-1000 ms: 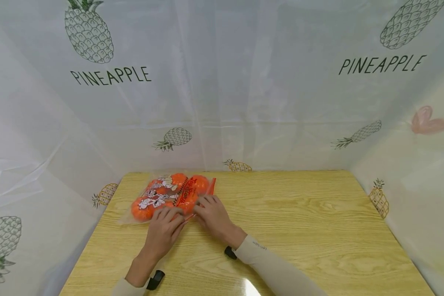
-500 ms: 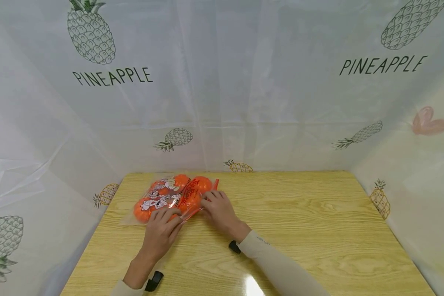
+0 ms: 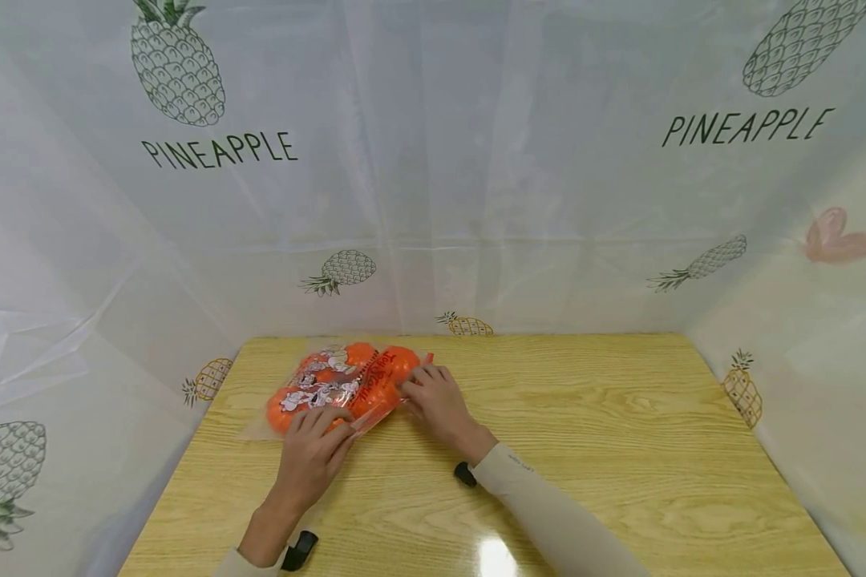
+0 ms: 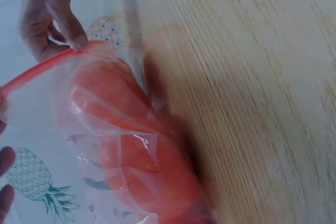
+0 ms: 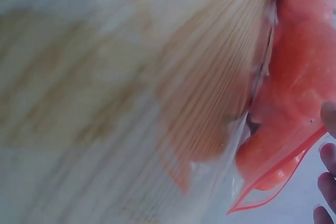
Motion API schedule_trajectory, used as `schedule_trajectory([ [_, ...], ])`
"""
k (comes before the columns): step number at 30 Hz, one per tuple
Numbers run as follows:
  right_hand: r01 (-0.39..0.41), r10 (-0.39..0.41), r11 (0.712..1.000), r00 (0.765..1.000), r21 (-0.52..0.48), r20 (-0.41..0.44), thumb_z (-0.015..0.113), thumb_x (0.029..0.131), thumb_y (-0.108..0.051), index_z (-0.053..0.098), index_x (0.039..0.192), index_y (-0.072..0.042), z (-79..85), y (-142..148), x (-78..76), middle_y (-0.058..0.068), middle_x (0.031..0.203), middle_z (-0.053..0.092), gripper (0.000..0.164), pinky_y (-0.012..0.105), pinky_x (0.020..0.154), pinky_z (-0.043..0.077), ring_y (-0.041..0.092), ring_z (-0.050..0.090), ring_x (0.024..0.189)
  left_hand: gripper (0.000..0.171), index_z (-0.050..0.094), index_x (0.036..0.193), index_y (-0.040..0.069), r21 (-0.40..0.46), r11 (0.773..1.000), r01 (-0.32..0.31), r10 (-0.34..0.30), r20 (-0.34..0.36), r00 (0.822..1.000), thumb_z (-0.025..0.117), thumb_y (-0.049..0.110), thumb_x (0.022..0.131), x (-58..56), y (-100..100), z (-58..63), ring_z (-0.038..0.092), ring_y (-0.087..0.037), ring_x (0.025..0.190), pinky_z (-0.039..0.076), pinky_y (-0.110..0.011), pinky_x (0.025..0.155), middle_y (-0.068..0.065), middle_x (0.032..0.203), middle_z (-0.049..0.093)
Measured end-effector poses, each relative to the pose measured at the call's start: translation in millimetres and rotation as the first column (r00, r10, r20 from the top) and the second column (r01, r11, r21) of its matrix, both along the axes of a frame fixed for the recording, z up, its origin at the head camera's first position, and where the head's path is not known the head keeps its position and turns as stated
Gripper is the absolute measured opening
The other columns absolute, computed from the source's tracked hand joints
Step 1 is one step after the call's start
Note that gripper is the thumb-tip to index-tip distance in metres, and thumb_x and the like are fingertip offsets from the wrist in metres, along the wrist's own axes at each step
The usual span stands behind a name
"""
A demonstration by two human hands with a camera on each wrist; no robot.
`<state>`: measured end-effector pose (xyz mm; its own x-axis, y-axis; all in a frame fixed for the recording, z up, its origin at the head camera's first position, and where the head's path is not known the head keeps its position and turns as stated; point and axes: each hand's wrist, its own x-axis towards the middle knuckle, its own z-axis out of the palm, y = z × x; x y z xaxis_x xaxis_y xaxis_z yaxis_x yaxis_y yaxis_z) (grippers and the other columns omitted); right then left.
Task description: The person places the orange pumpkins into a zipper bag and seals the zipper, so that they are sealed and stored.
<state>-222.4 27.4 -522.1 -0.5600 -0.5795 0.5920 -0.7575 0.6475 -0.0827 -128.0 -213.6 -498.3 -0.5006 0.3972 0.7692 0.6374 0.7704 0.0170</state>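
Observation:
A clear zip bag (image 3: pixel 322 393) with cartoon figures and red lettering lies at the table's back left. Several bright orange rounded things (image 4: pixel 113 90) fill it; their exact kind is unclear through the film. Along its near right side runs a red zip strip (image 4: pixel 39 68). My left hand (image 3: pixel 310 453) grips the strip's near end, fingers over the bag. Farther along, my right hand (image 3: pixel 440 409) pinches the strip between thumb and finger, as the left wrist view shows. In the right wrist view the red edges (image 5: pixel 294 154) stand apart at one end of the mouth.
The wood-grain table (image 3: pixel 584 433) reaches right and forward from the bag. White sheeting (image 3: pixel 548 264) printed with pineapples hangs behind and at both sides. Black wrist straps (image 3: pixel 301 550) show at both wrists.
My right hand has moved right and slightly away along the zip strip. The bag has shifted a little to the right, and my left hand stays nearly in place.

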Motion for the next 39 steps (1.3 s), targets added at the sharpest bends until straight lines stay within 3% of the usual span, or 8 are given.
schedule_trajectory([
  [2,-0.008,0.008,1.000,1.000,-0.008,0.019,0.082,0.094,-0.024,0.077,0.106,-0.021,-0.2,1.7,0.1,-0.003,0.105,0.066,0.013,0.040,0.094,0.050,0.021,0.060,0.105,0.040,0.070,0.082,0.015,0.006,1.000,-0.013,0.012,0.019,1.000,0.054,0.039,0.110,0.2,1.1,0.0,0.061,-0.027,0.091,0.044,-0.044,0.080,-0.002,0.098,0.068],
  [7,-0.001,0.001,1.000,0.997,-0.006,0.077,0.082,0.094,-0.024,0.078,0.103,-0.023,-2.8,3.2,-0.1,-0.003,0.105,0.065,0.010,0.041,0.093,0.050,0.020,0.059,0.106,0.016,0.072,0.084,0.015,0.028,0.999,-0.046,0.043,0.101,0.994,0.073,0.029,0.090,1.0,6.3,1.3,0.058,-0.028,0.091,0.043,-0.045,0.077,-0.001,0.096,0.066],
  [10,0.007,-0.008,1.000,0.996,0.007,0.092,0.081,0.095,-0.023,0.078,0.103,-0.023,-3.1,3.4,-0.8,-0.003,0.107,0.065,0.009,0.041,0.094,0.050,0.021,0.059,0.106,0.028,0.071,0.084,0.015,0.000,0.997,-0.077,0.077,0.123,0.989,0.068,0.038,0.101,0.1,9.9,1.5,0.057,-0.027,0.091,0.043,-0.045,0.079,-0.001,0.095,0.065],
  [14,0.004,-0.005,1.000,0.994,0.013,0.106,0.081,0.095,-0.022,0.079,0.105,-0.022,-2.5,4.7,-1.6,-0.002,0.108,0.066,0.010,0.042,0.096,0.050,0.021,0.059,0.107,0.027,0.069,0.081,0.016,-0.012,0.995,-0.095,0.096,0.119,0.988,0.074,0.035,0.099,-1.5,14.8,2.1,0.057,-0.028,0.091,0.043,-0.045,0.079,-0.002,0.095,0.064],
  [17,0.004,-0.006,1.000,0.994,0.017,0.111,0.080,0.095,-0.022,0.079,0.107,-0.022,-1.9,6.0,-2.1,-0.002,0.109,0.066,0.011,0.042,0.098,0.050,0.020,0.059,0.107,0.023,0.068,0.080,0.016,0.009,0.995,-0.096,0.094,0.124,0.988,0.090,0.017,0.079,-1.4,17.6,2.6,0.057,-0.028,0.092,0.043,-0.044,0.079,-0.002,0.095,0.065],
  [20,0.001,-0.003,1.000,0.995,0.021,0.100,0.081,0.095,-0.021,0.080,0.108,-0.023,-1.8,6.9,-3.3,-0.002,0.108,0.067,0.012,0.042,0.098,0.050,0.020,0.060,0.107,0.030,0.068,0.079,0.016,0.021,0.994,-0.103,0.099,0.141,0.985,0.096,0.009,0.071,-0.7,19.2,2.0,0.057,-0.026,0.092,0.042,-0.043,0.079,-0.001,0.096,0.065],
  [27,-0.013,0.011,1.000,0.998,0.025,0.066,0.082,0.094,-0.023,0.079,0.104,-0.023,-1.4,7.5,-7.6,-0.003,0.105,0.067,0.011,0.041,0.096,0.049,0.020,0.060,0.104,0.027,0.069,0.077,0.017,0.073,0.992,-0.098,0.084,0.182,0.980,0.094,0.008,0.073,1.4,19.4,0.1,0.058,-0.026,0.094,0.043,-0.044,0.081,0.000,0.097,0.067],
  [39,-0.017,0.017,1.000,0.995,0.001,0.096,0.083,0.092,-0.018,0.076,0.099,-0.019,1.0,13.1,-16.9,0.000,0.105,0.066,0.010,0.045,0.097,0.049,0.023,0.060,0.104,0.024,0.068,0.077,0.016,0.116,0.990,-0.079,0.063,0.140,0.988,0.090,0.009,0.075,5.0,13.9,-0.4,0.060,-0.028,0.096,0.043,-0.046,0.082,-0.001,0.097,0.067],
])
